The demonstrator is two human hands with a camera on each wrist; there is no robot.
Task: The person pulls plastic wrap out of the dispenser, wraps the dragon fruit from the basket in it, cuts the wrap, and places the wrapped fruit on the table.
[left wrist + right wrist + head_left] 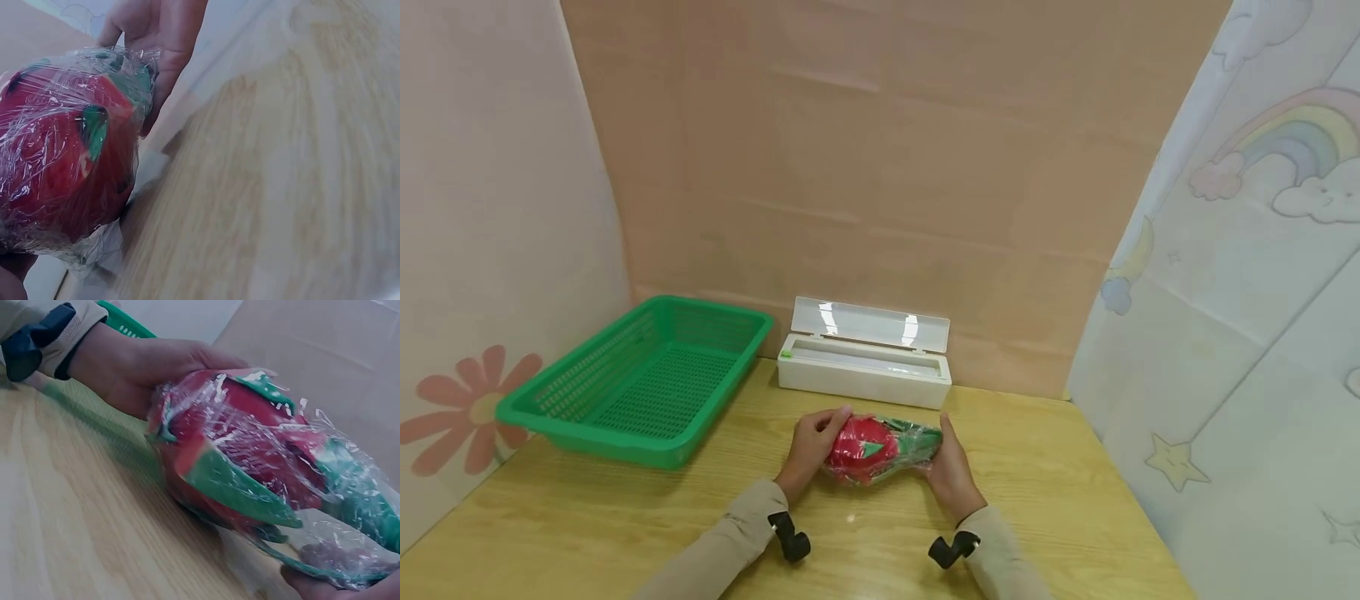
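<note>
- Red and green fruit-shaped object wrapped in clear plastic film (880,450) lies low over the pale wooden table (1037,492), held between both hands just in front of the white cling-film dispenser box (865,373); whether its underside touches the wood cannot be told from the head view.
- The left hand (811,446) cups the red, rounded end, fingers curled round it (the right wrist view shows the palm pressed against the wrapped side (250,444)).
- The right hand (951,471) holds the green, narrower end; its fingers are mostly hidden behind the wrap, and only a sliver of it shows at the bottom edge of the right wrist view.
- In the left wrist view the wrapped object (62,150) fills the left side, blurred and cut off by the frame, with the right hand (162,37) behind it.
- The film is crinkled and glossy, so surface detail of the object is hard to make out.
- The dispenser box has its lid raised.
- A green perforated plastic basket (647,379) sits to the left on the table, well apart from the hands.
</note>
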